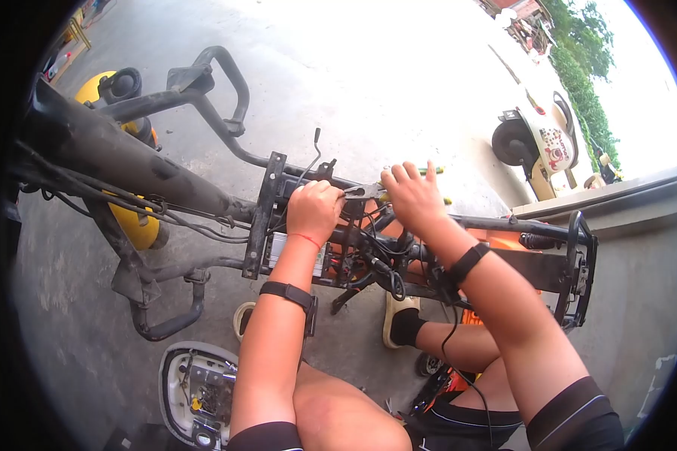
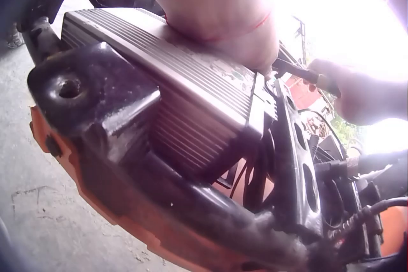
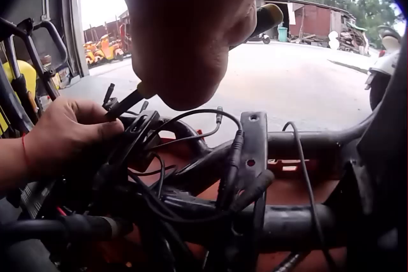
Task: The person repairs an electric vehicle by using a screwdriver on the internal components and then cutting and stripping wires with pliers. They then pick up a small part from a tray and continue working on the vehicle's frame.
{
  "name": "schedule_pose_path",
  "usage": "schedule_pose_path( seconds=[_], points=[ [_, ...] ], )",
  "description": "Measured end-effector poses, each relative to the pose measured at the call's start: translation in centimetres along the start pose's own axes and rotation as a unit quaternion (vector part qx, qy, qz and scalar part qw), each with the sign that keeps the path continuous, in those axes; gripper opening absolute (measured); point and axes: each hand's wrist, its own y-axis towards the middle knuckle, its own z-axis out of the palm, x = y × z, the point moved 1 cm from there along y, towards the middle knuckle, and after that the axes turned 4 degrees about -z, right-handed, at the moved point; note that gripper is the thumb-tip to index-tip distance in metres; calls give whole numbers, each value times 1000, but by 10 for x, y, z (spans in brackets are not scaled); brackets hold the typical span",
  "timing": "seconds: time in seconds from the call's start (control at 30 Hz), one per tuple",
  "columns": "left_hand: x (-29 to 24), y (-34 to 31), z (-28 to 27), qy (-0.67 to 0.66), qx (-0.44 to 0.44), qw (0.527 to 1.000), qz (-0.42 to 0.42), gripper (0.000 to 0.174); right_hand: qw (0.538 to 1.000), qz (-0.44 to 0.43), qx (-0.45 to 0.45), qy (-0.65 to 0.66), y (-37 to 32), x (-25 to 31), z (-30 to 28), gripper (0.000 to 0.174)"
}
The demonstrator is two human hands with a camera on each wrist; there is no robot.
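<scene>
My right hand (image 1: 414, 195) grips pliers (image 1: 365, 192) with yellow-green handles, one handle end (image 3: 271, 14) sticking out beyond the fist. The pliers' metal head points left to my left hand (image 1: 314, 213). In the right wrist view, the left thumb and curled fingers pinch right at the tool's tip, over the black vehicle frame (image 3: 287, 221); what they pinch is mostly hidden, and I cannot tell its kind. Below the left wrist lies a finned metal box (image 2: 204, 93) mounted in the frame. Black cables (image 3: 233, 163) loop beside the work.
A slotted black crossbar (image 1: 265, 216) stands left of the hands. On the floor lies a white-rimmed shell (image 1: 174, 376) with small parts in it. Yellow bodywork (image 1: 137, 225) is beyond the frame at left. A white scooter (image 1: 553, 139) is parked at the back right.
</scene>
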Motion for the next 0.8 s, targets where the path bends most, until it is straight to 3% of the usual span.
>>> schedule_pose_path(
  seconds=[0.13, 0.3, 0.43, 0.53, 0.63, 0.73, 0.8],
  points=[
    [1, -1, 0, 5, 8, 1000, -2, 6, 993, 102, -12, 50, -22, 32, 1, 26],
    [0, -1, -1, 7, 16, 1000, -4, 7, 985, 157, -13, 69, -28, 51, 10, 18],
    [2, -2, -1, -4, 10, 1000, 3, 7, 995, 94, -32, 27, -18, 26, 12, 17],
    [0, -1, -3, -11, 7, 1000, 4, 7, 995, -46, -89, 5, 0, -2, 12, 18],
    [-4, 1, -5, -9, -5, 1000, -1, 6, 969, -169, -177, -24, 26, -23, 15, 17],
    [-1, 0, -3, -4, -1, 1000, 15, 5, 911, -282, -294, -71, 58, -36, 9, 18],
    [1, -2, -3, 7, 12, 1000, 10, 5, 908, -304, -280, -69, 66, -37, 4, 17]
  ],
)
